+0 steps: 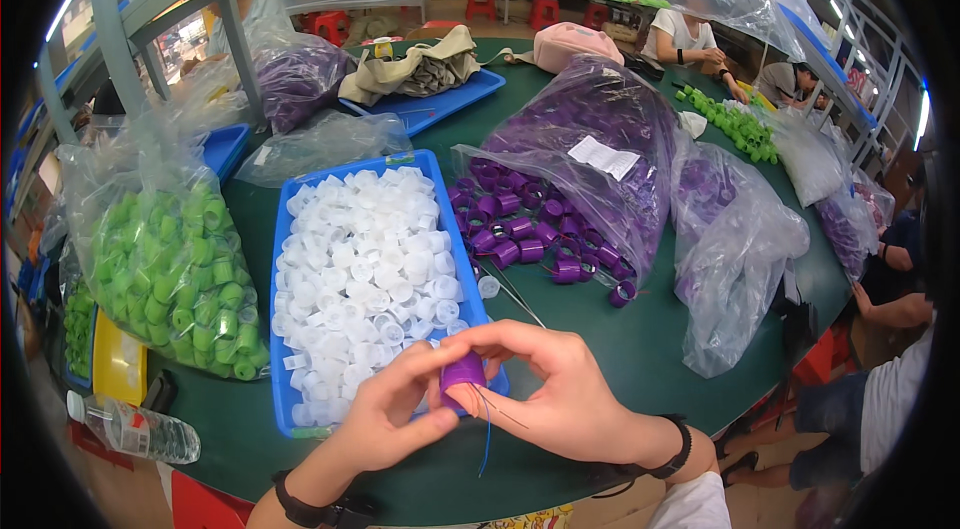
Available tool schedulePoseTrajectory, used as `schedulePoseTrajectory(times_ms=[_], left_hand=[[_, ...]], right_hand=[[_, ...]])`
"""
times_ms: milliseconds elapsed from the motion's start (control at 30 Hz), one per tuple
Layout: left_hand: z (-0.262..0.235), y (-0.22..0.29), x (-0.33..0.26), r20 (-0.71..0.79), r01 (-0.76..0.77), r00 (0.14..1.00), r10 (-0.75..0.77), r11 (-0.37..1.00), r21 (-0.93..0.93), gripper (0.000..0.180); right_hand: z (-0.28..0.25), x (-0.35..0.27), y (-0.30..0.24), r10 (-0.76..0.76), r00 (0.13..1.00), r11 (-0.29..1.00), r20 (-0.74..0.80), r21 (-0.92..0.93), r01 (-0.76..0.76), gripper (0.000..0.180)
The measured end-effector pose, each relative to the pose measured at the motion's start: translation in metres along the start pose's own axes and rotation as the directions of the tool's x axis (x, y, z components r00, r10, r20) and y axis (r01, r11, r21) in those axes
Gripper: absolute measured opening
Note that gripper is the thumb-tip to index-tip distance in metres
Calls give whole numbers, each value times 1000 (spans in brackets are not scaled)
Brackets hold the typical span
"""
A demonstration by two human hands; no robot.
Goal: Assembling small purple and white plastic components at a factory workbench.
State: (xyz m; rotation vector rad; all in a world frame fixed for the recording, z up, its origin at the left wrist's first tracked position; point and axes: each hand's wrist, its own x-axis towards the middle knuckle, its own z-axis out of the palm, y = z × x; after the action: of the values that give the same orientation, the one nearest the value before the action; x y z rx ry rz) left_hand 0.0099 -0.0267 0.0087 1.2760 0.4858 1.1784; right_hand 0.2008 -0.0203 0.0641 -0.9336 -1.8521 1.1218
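Between both hands I hold a purple plastic cylinder [463, 371] with thin wires, one blue [487, 444] and one dark, hanging from it. My left hand [400, 399] grips it from the left, thumb below. My right hand [560, 389] closes round its other side, its thumb at the lower opening where the wires come out. Just behind the hands is a blue tray [282, 329] heaped with small translucent white plastic cups [365, 259]. To its right, similar purple cylinders [530, 229] spill from a large clear bag [610, 119]. A pair of tweezers [520, 299] lies near my right hand.
At left stand a clear bag of green cylinders [170, 279], a yellow tray [120, 364] and a plastic water bottle [135, 427]. More bags [735, 249] lie right. Behind are a cloth bag [415, 69] on a blue tray and a pink bag [578, 47]. Co-workers [685, 39] sit across the green table [640, 369].
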Motion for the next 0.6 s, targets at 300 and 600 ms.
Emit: schedulePoseTrajectory(times_ms=[300,600], left_hand=[[-7,-6,1,-7,-196,972,236,820,537,43],[-6,-3,1,-45,-202,962,268,817,540,37]], right_hand=[[2,0,-3,-18,995,1000,95,6,17,31],[2,-3,-11,23,982,1000,187,3,-24,34]])
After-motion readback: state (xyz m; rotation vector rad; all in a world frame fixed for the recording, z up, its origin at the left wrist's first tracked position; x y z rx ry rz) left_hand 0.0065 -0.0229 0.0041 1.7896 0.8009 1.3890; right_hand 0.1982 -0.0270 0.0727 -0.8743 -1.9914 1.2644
